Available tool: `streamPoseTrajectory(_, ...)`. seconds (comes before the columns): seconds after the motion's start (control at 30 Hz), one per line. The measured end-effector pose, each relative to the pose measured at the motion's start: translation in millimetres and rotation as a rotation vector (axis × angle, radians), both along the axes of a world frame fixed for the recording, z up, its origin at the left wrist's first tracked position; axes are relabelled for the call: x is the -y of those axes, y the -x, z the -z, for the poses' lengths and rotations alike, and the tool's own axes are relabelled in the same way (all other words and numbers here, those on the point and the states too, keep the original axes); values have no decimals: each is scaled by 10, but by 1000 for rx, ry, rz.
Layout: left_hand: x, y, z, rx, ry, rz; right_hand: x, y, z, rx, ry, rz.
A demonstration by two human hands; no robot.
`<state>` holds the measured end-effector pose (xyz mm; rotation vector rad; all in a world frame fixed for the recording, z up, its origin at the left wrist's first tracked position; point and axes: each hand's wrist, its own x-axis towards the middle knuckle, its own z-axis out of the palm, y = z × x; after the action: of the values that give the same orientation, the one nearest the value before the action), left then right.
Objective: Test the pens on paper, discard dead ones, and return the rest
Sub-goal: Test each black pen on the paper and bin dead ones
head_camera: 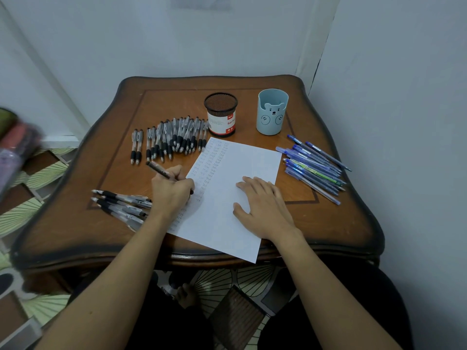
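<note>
My left hand (171,190) grips a black pen (158,170) with its tip down on the left edge of the white paper (242,160), beside columns of small written marks. My right hand (262,205) lies flat on the sheet, fingers spread. A row of several black-grip pens (174,138) lies at the back left of the wooden table (328,223). A few more black pens (121,203) lie at the front left, partly under my left wrist. Several blue pens (313,168) lie at the right.
A black mesh pen holder (221,114) and a light blue bear cup (272,111) stand behind the paper. Walls close in behind and to the right. A blurred dark object (15,145) is at the far left above a patterned floor.
</note>
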<state>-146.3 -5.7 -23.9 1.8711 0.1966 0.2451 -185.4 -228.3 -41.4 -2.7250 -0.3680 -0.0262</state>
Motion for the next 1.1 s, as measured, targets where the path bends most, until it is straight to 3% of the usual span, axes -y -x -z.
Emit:
streamPoseTrajectory(0.47, -11, -15, 25, 29, -201, 83, -9, 5, -9, 5, -3, 3)
streamPoseTrajectory(1.1, -20, -6, 42, 50, -211, 104, -5, 1, -17, -2, -18, 4)
